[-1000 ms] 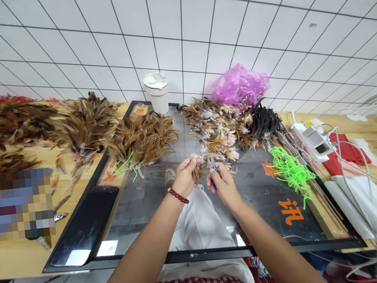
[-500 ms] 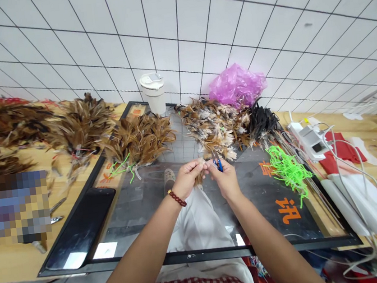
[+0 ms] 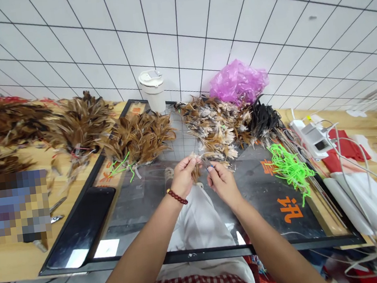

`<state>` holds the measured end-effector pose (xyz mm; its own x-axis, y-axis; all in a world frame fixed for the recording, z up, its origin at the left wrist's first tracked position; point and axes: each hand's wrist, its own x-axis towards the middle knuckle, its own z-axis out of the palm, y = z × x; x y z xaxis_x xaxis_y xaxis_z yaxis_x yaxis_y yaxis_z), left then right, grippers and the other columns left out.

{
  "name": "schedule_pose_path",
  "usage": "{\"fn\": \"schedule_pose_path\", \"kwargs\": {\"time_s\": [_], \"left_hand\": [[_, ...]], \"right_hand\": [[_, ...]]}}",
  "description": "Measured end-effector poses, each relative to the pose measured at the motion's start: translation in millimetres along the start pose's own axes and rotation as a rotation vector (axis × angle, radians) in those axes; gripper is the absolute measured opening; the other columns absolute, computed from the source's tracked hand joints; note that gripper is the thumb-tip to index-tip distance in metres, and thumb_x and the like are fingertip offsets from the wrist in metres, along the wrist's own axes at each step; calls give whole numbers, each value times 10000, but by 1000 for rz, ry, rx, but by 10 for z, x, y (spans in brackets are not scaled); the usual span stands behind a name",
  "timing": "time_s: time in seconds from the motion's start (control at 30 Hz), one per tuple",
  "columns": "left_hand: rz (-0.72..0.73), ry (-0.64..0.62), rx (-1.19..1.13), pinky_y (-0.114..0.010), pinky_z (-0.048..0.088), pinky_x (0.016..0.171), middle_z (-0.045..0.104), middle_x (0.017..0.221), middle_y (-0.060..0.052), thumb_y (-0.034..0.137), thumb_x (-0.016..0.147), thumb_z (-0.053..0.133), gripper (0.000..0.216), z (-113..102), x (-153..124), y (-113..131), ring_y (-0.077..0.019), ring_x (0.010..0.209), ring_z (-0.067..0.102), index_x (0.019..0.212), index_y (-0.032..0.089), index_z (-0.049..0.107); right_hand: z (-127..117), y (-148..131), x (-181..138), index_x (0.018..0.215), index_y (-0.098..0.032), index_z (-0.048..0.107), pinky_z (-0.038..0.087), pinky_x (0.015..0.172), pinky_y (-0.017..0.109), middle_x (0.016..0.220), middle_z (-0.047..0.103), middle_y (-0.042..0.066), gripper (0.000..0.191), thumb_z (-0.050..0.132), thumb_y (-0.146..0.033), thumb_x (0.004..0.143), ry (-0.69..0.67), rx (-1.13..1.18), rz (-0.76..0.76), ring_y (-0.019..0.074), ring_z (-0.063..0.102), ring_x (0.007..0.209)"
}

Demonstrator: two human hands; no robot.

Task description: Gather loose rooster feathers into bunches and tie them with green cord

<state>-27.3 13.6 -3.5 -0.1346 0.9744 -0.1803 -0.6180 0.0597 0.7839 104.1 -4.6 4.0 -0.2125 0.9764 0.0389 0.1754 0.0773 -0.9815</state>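
Note:
My left hand is closed, pinching a small brown feather bundle whose tips hang down toward my lap. In my right hand is a pair of small blue-handled thread snips, their blades pointing up and left at the pale top of the bundle. Both hands are close together over the glass tabletop. Beyond them lie a pile of brown feathers and a pile of mixed pale and brown feathers. Whether the blades touch the bundle is too small to tell.
Green ties lie on the right, near a white power strip with cables. A lidded white cup, a pink plastic bag and black strips stand along the tiled wall. A large phone rests at left.
My right hand has turned the snips from upright to pointing left, their blades now at the bundle's top. My left hand has shifted slightly left with the feather bundle.

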Motion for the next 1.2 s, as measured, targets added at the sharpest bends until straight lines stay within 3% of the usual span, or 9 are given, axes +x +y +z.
{"fn": "schedule_pose_path", "kwargs": {"time_s": [0.27, 0.43, 0.6, 0.77, 0.9, 1.03, 1.2], "left_hand": [[80, -60, 48, -236, 441, 772, 652, 766, -30, 371, 605, 807, 275, -9, 2, -8, -113, 756, 575, 677, 131, 695], [1, -198, 62, -248, 450, 687, 629, 714, -21, 395, 627, 790, 296, 3, -40, 15, -105, 657, 556, 674, 125, 677], [-34, -274, 132, -253, 458, 686, 632, 685, -32, 370, 660, 772, 267, 6, -71, 7, -116, 667, 572, 680, 117, 687], [-76, -249, 98, -262, 484, 662, 677, 750, -49, 375, 592, 813, 292, 17, -73, -3, -118, 646, 585, 688, 119, 709], [-76, -157, 76, -223, 457, 575, 670, 682, -46, 372, 567, 825, 308, 20, -50, -14, -96, 586, 562, 715, 120, 728], [18, -45, 57, -212, 456, 595, 674, 694, -48, 380, 573, 819, 301, 8, -13, -43, -92, 617, 573, 722, 132, 734], [136, 0, 83, -224, 463, 619, 673, 752, -44, 358, 611, 798, 245, 8, -3, -45, -98, 656, 580, 712, 145, 732]], "right_hand": [[-9, 10, 25, 958, -206, 589, 327, 426, 199, 509, 475, -64, 304, 489, -483, 883, 14, 125, 53, 81, 396, 430], [-17, -35, 75, 977, -202, 598, 376, 431, 200, 591, 483, -74, 332, 684, -426, 748, 130, 346, 112, 66, 359, 455], [-13, -4, 96, 801, -181, 608, 367, 432, 199, 583, 512, -55, 243, 662, -415, 767, 147, 334, 71, 67, 384, 459], [5, 27, 114, 851, -183, 616, 390, 477, 199, 683, 597, -22, 238, 640, -411, 788, 207, 285, 11, 85, 482, 535], [-6, 1, 100, 898, -190, 596, 361, 458, 192, 637, 542, -47, 257, 632, -424, 795, 232, 299, 17, 71, 427, 496], [-26, -23, 24, 924, -201, 573, 300, 423, 188, 529, 436, -71, 274, 493, -461, 888, 171, 265, 18, 76, 382, 450], [2, 2, -23, 1001, -200, 578, 329, 449, 201, 519, 473, -65, 283, 470, -445, 908, 63, 87, -14, 80, 401, 437]]}}
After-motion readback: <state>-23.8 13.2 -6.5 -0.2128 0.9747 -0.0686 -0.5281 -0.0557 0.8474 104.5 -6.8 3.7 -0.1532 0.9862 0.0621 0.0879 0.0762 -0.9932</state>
